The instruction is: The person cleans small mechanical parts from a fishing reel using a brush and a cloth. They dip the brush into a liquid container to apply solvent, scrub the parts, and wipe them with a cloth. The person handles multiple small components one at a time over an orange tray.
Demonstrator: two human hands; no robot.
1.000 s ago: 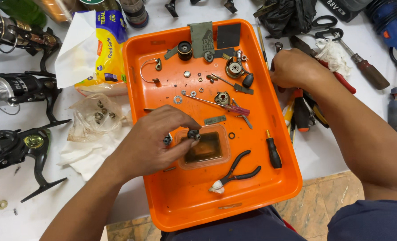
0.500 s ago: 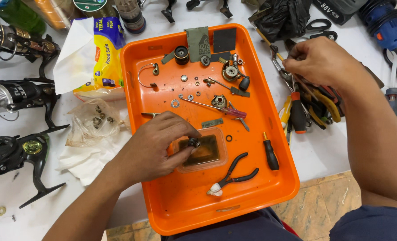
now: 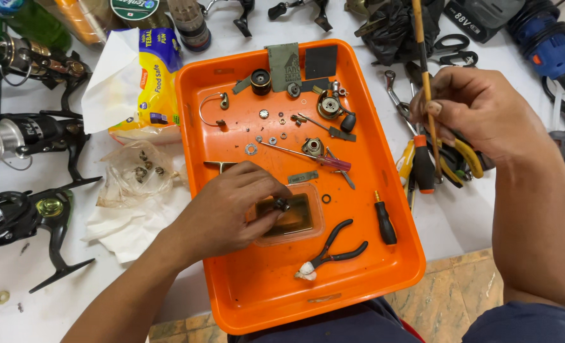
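Left hand (image 3: 228,206) at frame centre, fingers pinched on small dark part (image 3: 282,204) over clear dish (image 3: 292,218) in orange tray (image 3: 359,267). Right hand (image 3: 479,111), upper right, gripping thin wooden stick (image 3: 424,76).

My left hand (image 3: 228,206) pinches a small dark metal part (image 3: 281,204), dull with a slight sheen, over a clear plastic dish (image 3: 290,217) of brownish liquid. The dish sits in a glossy, smooth orange plastic tray (image 3: 263,292). My right hand (image 3: 479,111), right of the tray, grips a thin brush handle (image 3: 424,70) that looks like varnished wood. In the tray, right of the dish, lie pliers (image 3: 333,251) with matt black handles. Left of the tray, crumpled white tissue paper (image 3: 130,222) looks soft and rough.
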